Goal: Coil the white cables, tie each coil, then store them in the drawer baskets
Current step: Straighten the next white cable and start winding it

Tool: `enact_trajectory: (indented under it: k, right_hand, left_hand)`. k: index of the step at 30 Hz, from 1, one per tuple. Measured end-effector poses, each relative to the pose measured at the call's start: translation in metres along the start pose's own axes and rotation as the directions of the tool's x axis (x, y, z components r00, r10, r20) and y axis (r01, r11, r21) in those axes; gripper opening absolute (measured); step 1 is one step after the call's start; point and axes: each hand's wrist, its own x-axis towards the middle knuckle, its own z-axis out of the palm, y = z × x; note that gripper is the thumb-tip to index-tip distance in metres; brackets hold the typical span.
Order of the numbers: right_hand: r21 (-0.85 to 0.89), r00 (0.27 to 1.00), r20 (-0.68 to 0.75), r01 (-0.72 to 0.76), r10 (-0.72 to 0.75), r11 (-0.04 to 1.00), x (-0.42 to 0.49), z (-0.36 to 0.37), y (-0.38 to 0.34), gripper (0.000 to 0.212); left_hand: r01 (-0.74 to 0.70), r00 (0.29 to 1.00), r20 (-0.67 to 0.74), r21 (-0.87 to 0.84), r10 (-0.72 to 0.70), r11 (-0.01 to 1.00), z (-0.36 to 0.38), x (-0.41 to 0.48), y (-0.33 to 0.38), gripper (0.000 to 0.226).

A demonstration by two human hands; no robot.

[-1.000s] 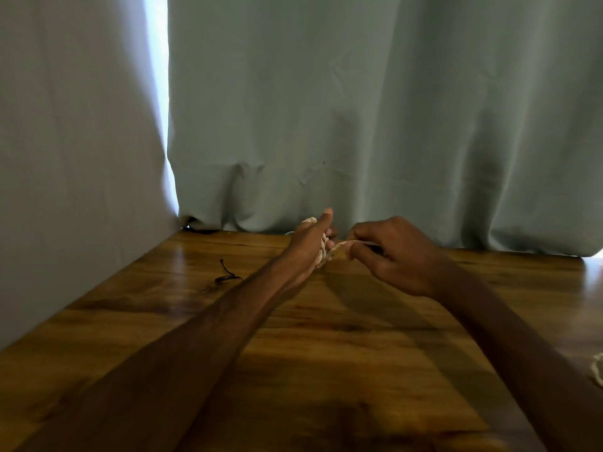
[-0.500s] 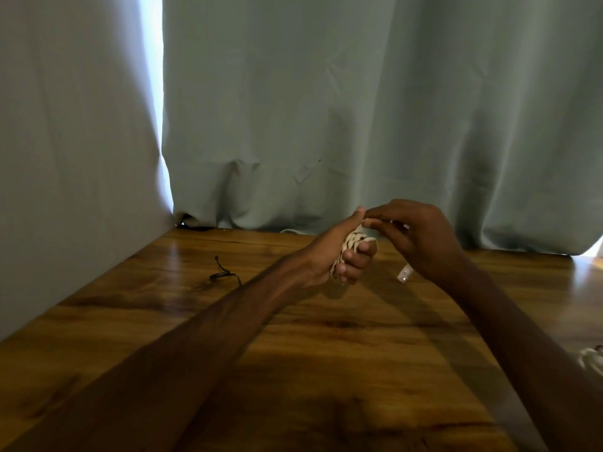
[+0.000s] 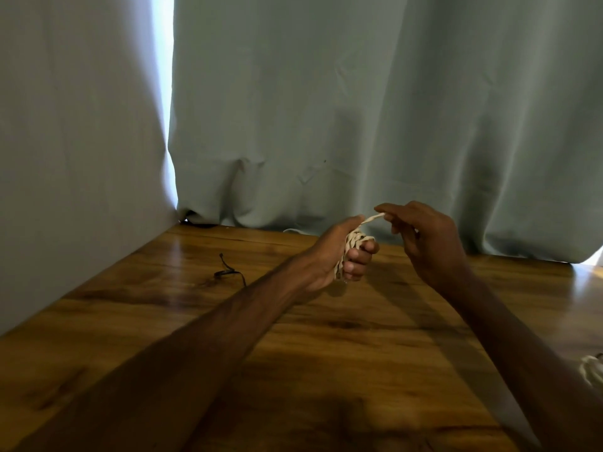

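Note:
A white cable (image 3: 354, 244) is wound in a small coil around the fingers of my left hand (image 3: 339, 256), which is closed on it above the wooden table (image 3: 195, 321). My right hand (image 3: 421, 236) is just to the right, slightly higher. It pinches the cable's free end between thumb and forefinger, and a short taut stretch of cable runs from the coil up to those fingers. Another white cable (image 3: 592, 370) lies at the table's right edge, mostly cut off by the frame. No drawer or basket is visible.
A thin black tie (image 3: 228, 272) lies on the table to the left of my left forearm. Grey curtains (image 3: 359, 109) hang along the back and left sides of the table, with a bright gap at the corner.
Both hands have risen and shifted right. My right hand has lifted the cable's free end over the coil, and the coil on my left hand has grown.

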Motion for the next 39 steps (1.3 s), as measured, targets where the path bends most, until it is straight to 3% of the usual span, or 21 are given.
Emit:
enact_trajectory:
  k: [8,11,14,18,23,28,32,36,39]
  right_hand:
    - [-0.059,0.997,-0.072,0.018,-0.022,0.998,0.0,-0.001,-0.006,0.029]
    - [0.124,0.979,0.088,-0.191,0.181,0.974,-0.004,0.009,-0.011,0.03]
    - [0.301,0.863,0.358,-0.467,0.355,0.831,-0.013,0.03,-0.03,0.038]
    - [0.491,0.68,0.582,-0.731,0.446,0.473,-0.017,0.048,-0.059,0.03]
    - [0.537,0.606,0.655,-0.794,0.452,0.286,-0.013,0.046,-0.065,0.028]
    - [0.597,0.494,0.682,-0.802,0.538,-0.02,-0.012,0.05,-0.076,0.024]
    - [0.519,0.378,0.72,-0.85,0.582,-0.09,-0.011,0.053,-0.086,0.018]
    - [0.577,0.41,0.735,-0.797,0.541,-0.18,-0.009,0.052,-0.088,0.022]
    - [0.608,0.456,0.671,-0.79,0.584,-0.082,-0.011,0.049,-0.096,0.019]
  left_hand:
    - [-0.05,0.998,-0.038,-0.032,0.048,0.998,0.008,-0.003,-0.001,0.053]
    - [-0.056,0.998,-0.009,-0.077,0.055,0.995,0.005,-0.003,0.0,0.05]
    - [-0.058,0.996,0.056,-0.178,0.069,0.982,0.0,-0.001,0.0,0.049]
    - [-0.091,0.995,0.01,-0.296,0.098,0.951,-0.01,-0.001,0.004,0.048]
    - [-0.181,0.983,-0.093,-0.312,0.16,0.933,-0.009,0.001,0.002,0.043]
    - [-0.274,0.954,-0.231,-0.414,0.191,0.868,-0.006,0.009,0.003,0.055]
    - [-0.314,0.924,-0.344,-0.424,0.17,0.849,-0.018,0.012,0.007,0.059]
    - [-0.357,0.868,-0.475,-0.398,0.143,0.845,-0.027,0.011,0.01,0.049]
    - [-0.37,0.838,-0.528,-0.364,0.138,0.855,-0.025,0.012,0.009,0.051]
